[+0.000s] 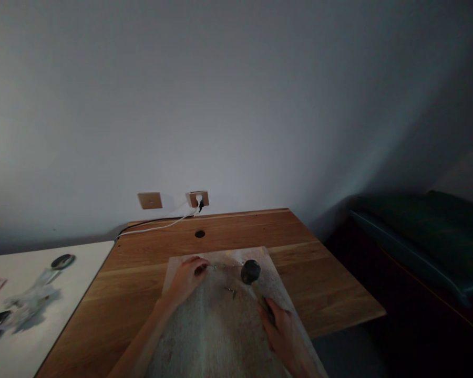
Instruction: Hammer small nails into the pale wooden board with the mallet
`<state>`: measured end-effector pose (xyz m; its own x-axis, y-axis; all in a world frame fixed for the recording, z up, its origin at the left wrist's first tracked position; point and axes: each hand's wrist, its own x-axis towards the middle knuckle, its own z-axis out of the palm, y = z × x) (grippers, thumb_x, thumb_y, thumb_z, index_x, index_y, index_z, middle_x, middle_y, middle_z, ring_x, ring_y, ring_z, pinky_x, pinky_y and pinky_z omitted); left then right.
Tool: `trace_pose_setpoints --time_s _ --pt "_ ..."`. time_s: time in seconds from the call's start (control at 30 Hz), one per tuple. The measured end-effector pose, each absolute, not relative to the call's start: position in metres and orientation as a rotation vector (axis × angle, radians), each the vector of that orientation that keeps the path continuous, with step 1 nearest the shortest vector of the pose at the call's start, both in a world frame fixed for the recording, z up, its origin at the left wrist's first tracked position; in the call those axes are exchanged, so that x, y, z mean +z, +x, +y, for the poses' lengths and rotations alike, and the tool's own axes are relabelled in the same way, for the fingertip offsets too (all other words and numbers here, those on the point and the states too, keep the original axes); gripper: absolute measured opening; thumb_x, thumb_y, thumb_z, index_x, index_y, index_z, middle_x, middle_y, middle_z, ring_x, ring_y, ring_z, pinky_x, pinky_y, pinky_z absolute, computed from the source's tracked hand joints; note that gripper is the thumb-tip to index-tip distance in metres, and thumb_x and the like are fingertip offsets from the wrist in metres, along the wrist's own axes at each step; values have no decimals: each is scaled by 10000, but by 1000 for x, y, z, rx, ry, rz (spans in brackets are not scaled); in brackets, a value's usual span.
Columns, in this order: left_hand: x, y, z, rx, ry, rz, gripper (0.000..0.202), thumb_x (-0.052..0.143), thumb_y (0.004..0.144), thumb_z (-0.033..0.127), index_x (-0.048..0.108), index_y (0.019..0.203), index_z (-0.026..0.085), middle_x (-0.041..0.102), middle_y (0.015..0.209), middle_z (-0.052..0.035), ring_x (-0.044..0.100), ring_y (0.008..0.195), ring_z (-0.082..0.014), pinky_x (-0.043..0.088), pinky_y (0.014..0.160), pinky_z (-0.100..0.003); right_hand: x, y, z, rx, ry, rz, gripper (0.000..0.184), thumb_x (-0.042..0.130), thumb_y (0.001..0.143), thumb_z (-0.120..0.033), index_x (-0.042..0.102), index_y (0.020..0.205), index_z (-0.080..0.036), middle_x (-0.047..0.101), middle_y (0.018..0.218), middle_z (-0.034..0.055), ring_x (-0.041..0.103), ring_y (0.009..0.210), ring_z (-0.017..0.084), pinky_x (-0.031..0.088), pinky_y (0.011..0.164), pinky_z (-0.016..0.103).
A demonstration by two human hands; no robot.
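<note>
My right hand (278,328) is wrapped around the handle of a mallet (250,272) with a round black head. That head is over the upper right part of a worn, pale board (220,336). On the board's upper left, my left hand (187,278) has its fingers closed near a small shiny piece (214,267). What those fingers hold is too small and dim to make out. Between the hands lie several small metal pieces (230,291), perhaps nails or screws. More tiny shiny bits run in a line between the left fingers and the mallet head.
The board rests on a wooden table (331,283) against a wall. White and black cables (157,228) run along its back edge to a socket (198,198). A white table (82,268) at left bears a roll of tape (62,261) and plastic bags (33,304). Dark bedding (425,236) is at right.
</note>
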<state>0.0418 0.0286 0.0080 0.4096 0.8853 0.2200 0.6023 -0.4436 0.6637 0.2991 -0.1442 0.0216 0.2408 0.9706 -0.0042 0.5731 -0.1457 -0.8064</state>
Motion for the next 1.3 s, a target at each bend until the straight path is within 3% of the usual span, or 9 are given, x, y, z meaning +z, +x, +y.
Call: trace_pose_setpoints --time_s 0.13,0.5,0.67,0.9,1.07,1.3 --pt "1 41 31 758 2176 1266 275 564 830 138 763 997 227 759 1009 -51 704 904 -210 534 850 -315 19 294 -141 906 -1798 -1399 352 364 962 -456 608 906 -208 579 566 7 540 395 171 384 400 281" --pt "-2 41 29 810 2275 1196 287 585 826 85 767 1004 217 745 1042 -70 690 1004 -227 531 926 -342 41 260 -109 880 -1750 -1579 283 411 983 -391 594 865 -211 607 655 -3 544 467 124 353 467 236" --pt "-8 40 32 877 2235 1144 286 569 826 53 771 961 206 742 983 -70 697 941 -208 536 870 -311 44 243 -93 853 -1701 -1648 245 426 980 -348 572 840 -210 587 622 -16 538 464 124 351 475 238" --pt "-14 41 34 865 2081 1201 516 568 768 23 651 1253 180 763 1003 -70 712 863 -208 544 818 -317 44 230 -83 737 -1699 -1716 218 435 976 -299 565 821 -221 607 629 -6 574 538 142 347 517 251" --pt "-8 43 33 896 2103 1258 510 545 733 -4 675 1194 171 754 1007 -91 697 977 -237 525 896 -351 42 229 -84 671 -1756 -1781 209 453 974 -301 608 863 -215 672 696 26 630 615 175 356 550 269" --pt "-5 42 32 853 2076 1236 533 534 732 2 664 1216 182 763 972 -67 704 897 -213 537 839 -320 42 228 -85 692 -1749 -1779 215 443 978 -278 625 890 -205 700 735 34 661 648 182 373 570 270"
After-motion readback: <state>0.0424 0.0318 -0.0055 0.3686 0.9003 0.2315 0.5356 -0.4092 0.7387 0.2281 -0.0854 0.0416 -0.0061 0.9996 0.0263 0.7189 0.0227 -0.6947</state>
